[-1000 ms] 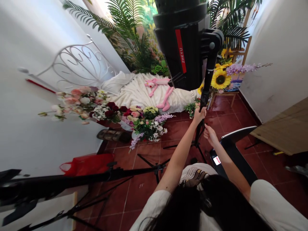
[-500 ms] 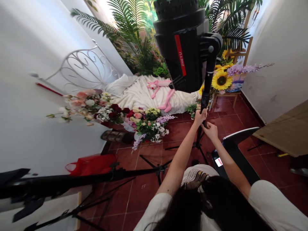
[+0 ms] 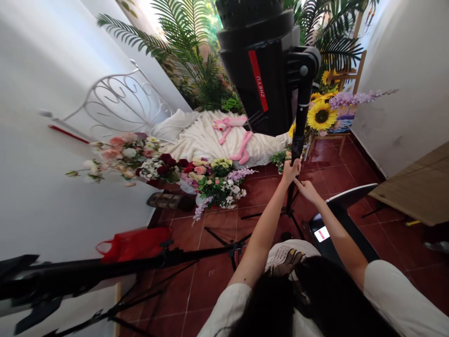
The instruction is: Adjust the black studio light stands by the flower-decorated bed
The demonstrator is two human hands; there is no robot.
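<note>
A black studio light (image 3: 254,79) with a red label hangs at the top of a light stand (image 3: 300,114). My left hand (image 3: 292,171) is wrapped round the stand's pole below the lamp. Just under it, my right hand (image 3: 307,190) is closed with its fingertips against the pole, close to the left wrist. The exact part of the stand between the right fingers is too small to make out. Lower down, the stand's legs spread over the red tiled floor (image 3: 217,229).
A black chair (image 3: 345,224) with a phone (image 3: 322,234) on it is to the right. Another black stand (image 3: 115,262) crosses the lower left by a red bag (image 3: 136,243). Flowers (image 3: 217,182) and a bed with a pink plush toy (image 3: 229,122) lie ahead.
My right hand has turned a little, with its fingers now straighter against the pole. My left hand keeps its hold. The lamp appears slightly further left in view.
</note>
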